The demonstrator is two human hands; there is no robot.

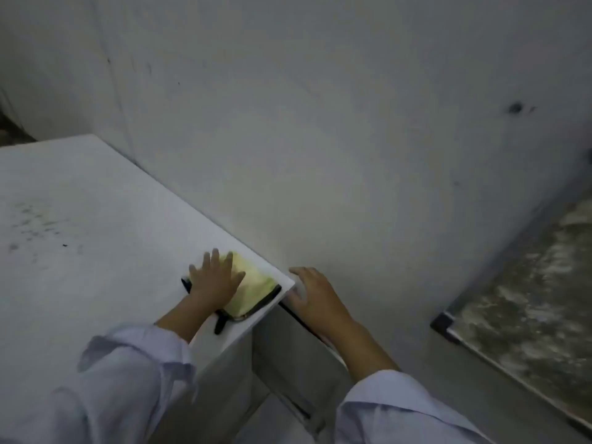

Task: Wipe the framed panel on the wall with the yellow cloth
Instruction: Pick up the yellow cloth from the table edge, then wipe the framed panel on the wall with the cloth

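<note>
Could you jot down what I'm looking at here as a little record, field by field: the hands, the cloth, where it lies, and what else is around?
left hand: left hand lies flat, fingers spread, on the yellow cloth
right hand: right hand rests with loosely bent fingers at the corner of the white cabinet top
cloth: folded, lying on the cabinet top near its corner, with a dark-edged item under it
wall: plain wall behind, with a dark spot at the right
framed panel: framed panel at lower right, untouched
</note>
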